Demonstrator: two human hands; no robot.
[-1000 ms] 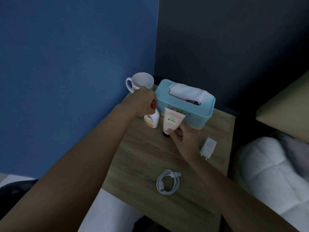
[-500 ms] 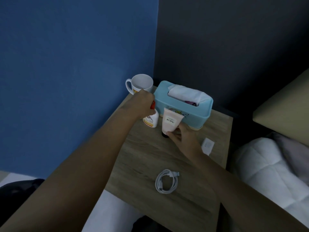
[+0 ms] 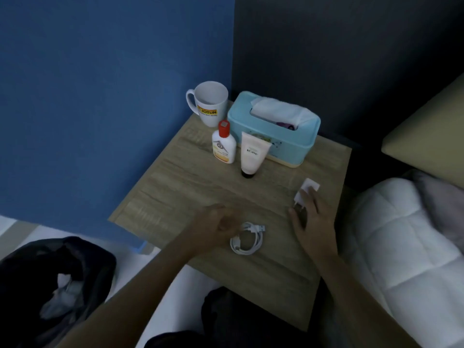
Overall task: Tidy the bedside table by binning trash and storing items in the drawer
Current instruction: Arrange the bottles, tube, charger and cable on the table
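Observation:
On the wooden bedside table my right hand lies over the white charger, thumb on one side of its plug end and fingers on top. My left hand is blurred, fingers curled, touching the left edge of the coiled white cable near the front. At the back stand a white mug, a small white bottle with a red cap, a pale cream tube on its cap, and a light blue tissue box. No drawer is visible.
A bin lined with a black bag sits at the lower left with crumpled tissue inside. Blue and dark walls close the table's left and back. A white duvet and a beige headboard are on the right.
Both hands left the bottle and the tube, which stand upright, and came toward the front: the left to the cable, the right onto the charger. The camera view dropped lower.

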